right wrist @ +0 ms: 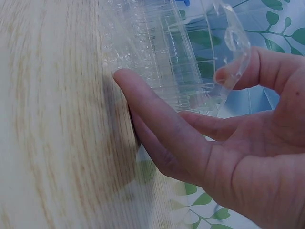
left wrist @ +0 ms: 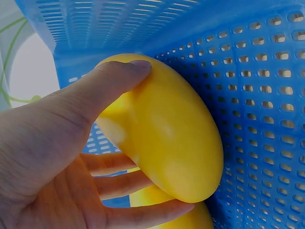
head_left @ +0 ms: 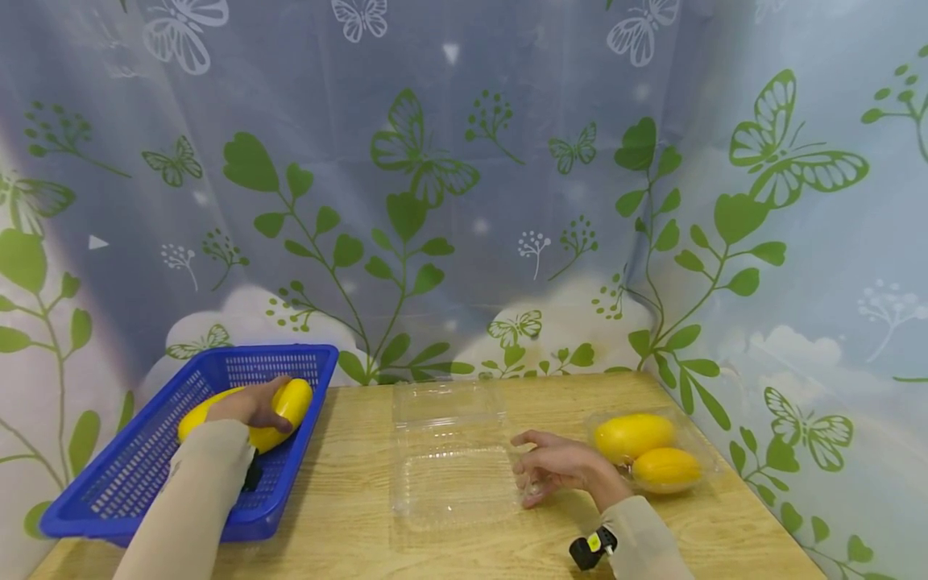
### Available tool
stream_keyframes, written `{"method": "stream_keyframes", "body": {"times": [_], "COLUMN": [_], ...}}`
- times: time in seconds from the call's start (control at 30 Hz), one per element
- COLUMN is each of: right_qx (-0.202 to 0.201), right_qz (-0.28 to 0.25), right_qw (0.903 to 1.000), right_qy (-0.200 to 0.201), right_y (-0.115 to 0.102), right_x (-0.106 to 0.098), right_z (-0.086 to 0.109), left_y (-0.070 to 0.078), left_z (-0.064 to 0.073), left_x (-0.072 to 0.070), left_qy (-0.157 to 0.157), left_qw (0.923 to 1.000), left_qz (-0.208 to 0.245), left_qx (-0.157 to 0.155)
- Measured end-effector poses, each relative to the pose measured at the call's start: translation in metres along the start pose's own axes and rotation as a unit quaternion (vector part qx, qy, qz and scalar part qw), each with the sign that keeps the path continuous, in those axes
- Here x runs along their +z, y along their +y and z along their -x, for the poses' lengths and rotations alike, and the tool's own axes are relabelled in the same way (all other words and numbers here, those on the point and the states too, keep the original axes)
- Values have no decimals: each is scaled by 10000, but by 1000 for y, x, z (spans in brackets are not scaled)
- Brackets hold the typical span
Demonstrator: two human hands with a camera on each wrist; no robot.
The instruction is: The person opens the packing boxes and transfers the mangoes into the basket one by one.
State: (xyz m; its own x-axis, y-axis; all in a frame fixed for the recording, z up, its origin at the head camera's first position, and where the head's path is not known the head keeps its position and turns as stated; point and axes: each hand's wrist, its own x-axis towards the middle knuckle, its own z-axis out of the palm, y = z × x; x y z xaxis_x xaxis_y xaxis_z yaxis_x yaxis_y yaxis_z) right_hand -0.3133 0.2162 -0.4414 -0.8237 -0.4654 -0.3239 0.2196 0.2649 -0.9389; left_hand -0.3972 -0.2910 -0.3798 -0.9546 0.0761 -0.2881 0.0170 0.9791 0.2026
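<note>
Inside a blue plastic basket (head_left: 296, 461), my left hand (head_left: 250, 405) grips a smooth yellow oval fruit (left wrist: 178, 133). The thumb lies over its top and the fingers curl along its side. A second yellow fruit (left wrist: 198, 219) shows under it, partly covered by the fingers. My right hand (head_left: 554, 466) holds the right edge of a clear plastic clamshell box (head_left: 449, 451), which lies with its lid spread back on the table. In the right wrist view, the thumb overlaps the box's clear rim (right wrist: 237, 40) and the fingers reach along its side.
To the right, another clear plastic box (head_left: 706, 439) contains two yellow fruits (head_left: 634, 437). The wooden table (head_left: 348, 491) ends at a hanging cloth (head_left: 478, 201) printed with leaves and butterflies, behind and on both sides. A small black device (head_left: 590, 548) sits at the right wrist.
</note>
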Motion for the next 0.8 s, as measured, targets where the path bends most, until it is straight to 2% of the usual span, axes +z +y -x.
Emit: {"method": "stream_keyframes", "body": {"times": [0.6, 0.8], "right_qx": [-2, 5], "right_qz": [-14, -32], "right_qw": [10000, 10000], "right_qy": [-30, -25], "right_y": [-1, -1], "right_x": [0, 0], "right_z": [1, 1], "left_y": [4, 5], "left_z": [-2, -1], "left_x": [3, 4], "left_qy": [57, 108], "left_qw": [9998, 9994], "left_qz": [8, 143], "left_qx": [-169, -298]}}
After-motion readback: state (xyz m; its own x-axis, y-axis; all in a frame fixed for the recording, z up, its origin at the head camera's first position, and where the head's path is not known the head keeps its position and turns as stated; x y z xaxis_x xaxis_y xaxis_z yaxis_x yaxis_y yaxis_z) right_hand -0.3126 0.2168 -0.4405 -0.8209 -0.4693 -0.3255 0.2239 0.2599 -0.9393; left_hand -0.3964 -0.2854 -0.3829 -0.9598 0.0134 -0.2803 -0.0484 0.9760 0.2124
